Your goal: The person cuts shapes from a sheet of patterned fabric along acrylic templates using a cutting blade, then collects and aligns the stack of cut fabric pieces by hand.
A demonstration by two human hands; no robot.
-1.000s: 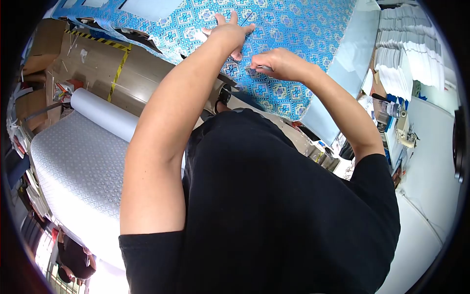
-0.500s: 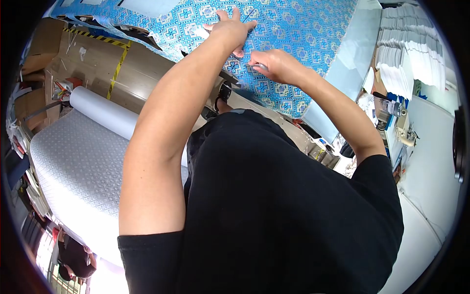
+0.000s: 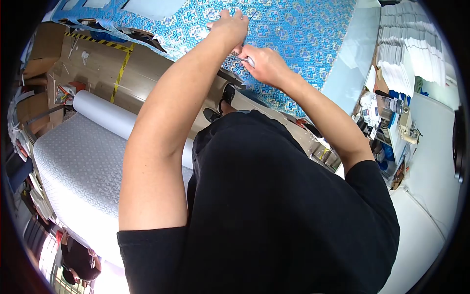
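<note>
While the left hand (image 3: 230,29) lies open on blue patterned fabric (image 3: 289,36), right fingers (image 3: 248,50) gripping a tool (image 3: 251,61)

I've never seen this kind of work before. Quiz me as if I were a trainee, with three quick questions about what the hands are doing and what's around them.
1. What is the right hand holding?
a) a cup
b) a small tool
c) a ball
2. True or false: the left hand is on the blue patterned fabric.
3. Fill in the blank: the floor tape is black and ____.

Key: 1 b; 2 true; 3 yellow
</note>
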